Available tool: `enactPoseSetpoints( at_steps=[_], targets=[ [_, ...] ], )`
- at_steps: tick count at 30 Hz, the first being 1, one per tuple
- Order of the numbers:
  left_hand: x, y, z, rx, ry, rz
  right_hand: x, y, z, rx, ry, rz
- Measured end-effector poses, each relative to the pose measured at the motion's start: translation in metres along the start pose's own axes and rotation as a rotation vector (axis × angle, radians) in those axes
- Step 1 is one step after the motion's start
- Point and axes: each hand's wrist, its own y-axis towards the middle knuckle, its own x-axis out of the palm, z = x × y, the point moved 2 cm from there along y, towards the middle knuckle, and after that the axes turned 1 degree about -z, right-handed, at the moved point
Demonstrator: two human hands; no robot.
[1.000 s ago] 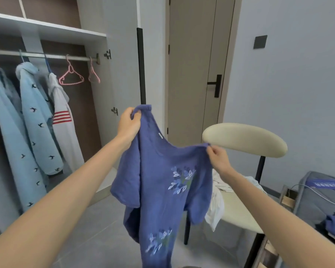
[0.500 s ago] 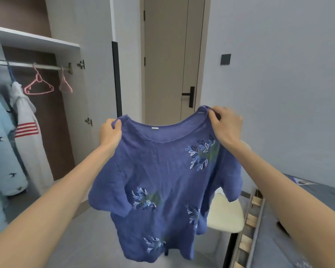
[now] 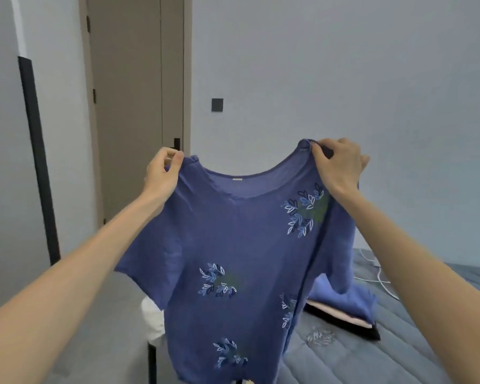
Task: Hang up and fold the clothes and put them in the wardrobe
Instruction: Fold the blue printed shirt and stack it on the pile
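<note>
Blue floral T-shirt [image 3: 241,245] hangs spread in front of the bed [image 3: 372,356], each grip, left hand [image 3: 161,173] and right hand [image 3: 338,164], pinching a shoulder. Hold both shoulders level, then lay it flat for folding.

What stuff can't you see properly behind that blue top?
All in the head view:
1. White thing, low on the left: mostly behind the blue top, so what it is cannot be told.
2. Folded pile on the bed: the blue top covers its left part.
3. Door handle: mostly hidden by the left hand.
4. White cable: one end passes behind the right forearm.
</note>
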Motion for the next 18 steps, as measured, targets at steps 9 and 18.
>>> enactPoseSetpoints(
  at_steps=[9, 18],
  targets=[
    [0.097, -0.013, 0.101, 0.199, -0.187, -0.001, -0.149, 0.021, 0.055, 0.099, -0.165, 0.305],
    [0.138, -0.022, 0.185, 0.268, -0.362, -0.008, -0.247, 0.035, 0.043, 0.047, -0.23, 0.552]
  ],
)
